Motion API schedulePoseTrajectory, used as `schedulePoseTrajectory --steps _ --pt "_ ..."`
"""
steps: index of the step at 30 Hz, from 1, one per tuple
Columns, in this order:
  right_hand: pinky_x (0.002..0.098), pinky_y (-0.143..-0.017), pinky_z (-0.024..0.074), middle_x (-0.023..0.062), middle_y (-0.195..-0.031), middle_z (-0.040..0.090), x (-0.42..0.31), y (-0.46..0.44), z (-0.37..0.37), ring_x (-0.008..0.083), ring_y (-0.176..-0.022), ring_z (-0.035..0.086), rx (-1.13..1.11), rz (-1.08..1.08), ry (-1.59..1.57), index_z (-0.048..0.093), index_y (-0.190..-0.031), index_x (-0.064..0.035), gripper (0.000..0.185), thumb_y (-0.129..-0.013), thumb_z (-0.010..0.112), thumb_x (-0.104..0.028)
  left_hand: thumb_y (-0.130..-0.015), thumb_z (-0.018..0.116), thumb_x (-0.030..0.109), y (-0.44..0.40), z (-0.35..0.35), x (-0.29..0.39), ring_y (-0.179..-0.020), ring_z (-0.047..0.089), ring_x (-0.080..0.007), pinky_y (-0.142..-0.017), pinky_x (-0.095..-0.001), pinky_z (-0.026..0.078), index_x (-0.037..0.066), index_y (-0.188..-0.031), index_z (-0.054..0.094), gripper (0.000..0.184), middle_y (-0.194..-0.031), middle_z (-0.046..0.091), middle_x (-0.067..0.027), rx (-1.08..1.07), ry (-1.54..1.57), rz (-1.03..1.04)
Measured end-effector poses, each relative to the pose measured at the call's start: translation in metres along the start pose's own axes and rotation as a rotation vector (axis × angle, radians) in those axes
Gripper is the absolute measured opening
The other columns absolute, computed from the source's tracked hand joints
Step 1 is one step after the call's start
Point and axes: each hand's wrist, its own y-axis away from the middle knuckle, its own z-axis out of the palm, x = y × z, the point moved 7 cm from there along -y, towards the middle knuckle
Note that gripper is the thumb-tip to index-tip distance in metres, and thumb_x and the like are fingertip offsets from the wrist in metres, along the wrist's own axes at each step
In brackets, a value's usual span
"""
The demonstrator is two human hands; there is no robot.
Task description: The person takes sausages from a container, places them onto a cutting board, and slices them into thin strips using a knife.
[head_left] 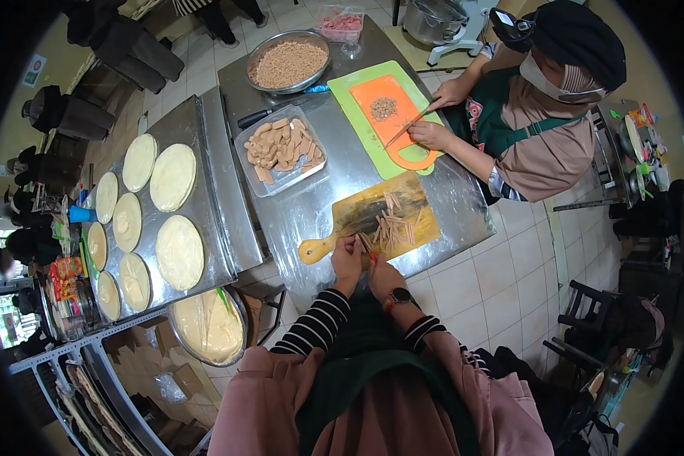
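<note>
A wooden cutting board (347, 216) with a handle lies near the front edge of the steel table. Thin strips of sausage (391, 232) are piled on it. My left hand (347, 262) is closed at the board's near edge, its fingertips pinching a sausage piece, which is partly hidden. Close beside it, my right hand (386, 280) is wrapped around a knife with a red handle (372, 259). The blade points toward the left fingertips and is mostly hidden. Beyond the board stands a clear plastic tub (254, 185) of sausages (281, 144).
Across the table a co-worker cuts on an orange board (365, 93) over a green board (345, 81). A steel bowl (254, 57) holds chopped brown filling; a black-handled tool (254, 119) lies near. Round dough sheets (172, 177) cover the left table, above a bowl of batter (209, 327).
</note>
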Motion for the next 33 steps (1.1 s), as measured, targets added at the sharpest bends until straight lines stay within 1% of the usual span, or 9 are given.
schedulePoseTrajectory --steps 2,4,7,9,12,14,16,21,33 --pt "0.0479 -0.061 0.0457 0.0218 -0.073 0.059 0.001 0.004 0.0 0.0391 -0.069 0.058 0.014 -0.007 0.001 0.042 -0.092 -0.0005 0.028 -0.088 0.037 -0.028 -0.078 0.061 0.019 0.001 0.001 -0.003 -0.056 0.058 -0.0199 -0.053 -0.0316 0.045 0.002 -0.083 0.057 0.019 -0.063 0.059 -0.0095 -0.011 0.013 -0.039" --pt "0.0484 -0.062 0.0453 0.022 -0.073 0.059 0.008 0.013 0.001 0.0391 -0.07 0.058 -0.049 0.07 -0.004 0.041 -0.093 -0.0003 0.028 -0.088 0.038 -0.027 -0.078 0.061 0.019 -0.001 0.003 -0.006 -0.056 0.058 -0.0197 -0.054 -0.0314 0.045 0.002 -0.083 0.057 0.019 -0.063 0.059 -0.0095 -0.022 0.03 -0.068" --pt "0.0488 -0.062 0.045 0.0217 -0.073 0.059 0.02 0.021 -0.003 0.0389 -0.07 0.058 0.034 0.054 0.016 0.04 -0.093 -0.0001 0.028 -0.088 0.037 -0.027 -0.077 0.062 0.019 0.0 0.005 -0.011 -0.056 0.058 -0.0192 -0.054 -0.031 0.045 0.002 -0.083 0.057 0.019 -0.064 0.06 -0.0094 -0.029 0.074 -0.155" --pt "0.0487 -0.061 0.0451 0.0219 -0.073 0.059 0.022 0.018 -0.007 0.0389 -0.07 0.058 0.022 0.061 0.017 0.04 -0.094 -0.0001 0.028 -0.088 0.037 -0.027 -0.077 0.062 0.019 0.001 0.002 -0.006 -0.057 0.058 -0.0188 -0.055 -0.0309 0.046 0.002 -0.084 0.057 0.019 -0.065 0.06 -0.0094 -0.024 0.041 -0.109" --pt "0.0482 -0.061 0.0453 0.0224 -0.072 0.059 0.015 0.017 -0.01 0.039 -0.069 0.058 0.008 0.05 0.002 0.04 -0.093 -0.0001 0.028 -0.088 0.037 -0.027 -0.077 0.062 0.018 0.002 0.004 -0.012 -0.058 0.058 -0.0188 -0.055 -0.031 0.046 0.002 -0.083 0.057 0.018 -0.065 0.06 -0.0096 -0.023 0.102 -0.144" --pt "0.0479 -0.06 0.0454 0.0229 -0.072 0.058 0.011 0.019 -0.005 0.039 -0.069 0.058 -0.007 0.036 -0.011 0.04 -0.093 -0.0001 0.028 -0.088 0.037 -0.027 -0.077 0.062 0.017 0.002 0.003 -0.012 -0.058 0.059 -0.0191 -0.055 -0.0311 0.046 0.001 -0.081 0.057 0.017 -0.065 0.06 -0.0099 -0.009 0.071 -0.125" --pt "0.0496 -0.056 0.0443 0.0237 -0.065 0.057 0.002 0.023 -0.004 0.0411 -0.063 0.056 0.069 -0.055 -0.053 0.038 -0.092 -0.0016 0.029 -0.09 0.034 -0.03 -0.077 0.062 0.017 0.005 0.0 -0.009 -0.058 0.059 -0.0195 -0.055 -0.0313 0.046 0.001 -0.079 0.057 0.016 -0.065 0.06 -0.0101 0.005 0.037 -0.109" --pt "0.0496 -0.054 0.0441 0.0241 -0.065 0.057 0.003 0.02 0.003 0.0411 -0.062 0.056 0.078 -0.037 -0.052 0.038 -0.091 -0.001 0.029 -0.09 0.034 -0.029 -0.078 0.062 0.016 0.006 -0.003 -0.001 -0.058 0.059 -0.0213 -0.055 -0.0322 0.045 0.001 -0.075 0.057 0.016 -0.065 0.06 -0.0108 0.051 -0.01 -0.043" --pt "0.049 -0.055 0.0448 0.0244 -0.066 0.057 0.003 0.014 0.006 0.0405 -0.063 0.056 0.028 -0.023 -0.051 0.039 -0.092 -0.0009 0.028 -0.09 0.033 -0.029 -0.076 0.061 0.012 0.003 -0.001 -0.005 -0.058 0.059 -0.0199 -0.055 -0.0306 0.046 0.001 -0.075 0.057 0.012 -0.064 0.06 -0.0099 0.039 0.021 -0.051"
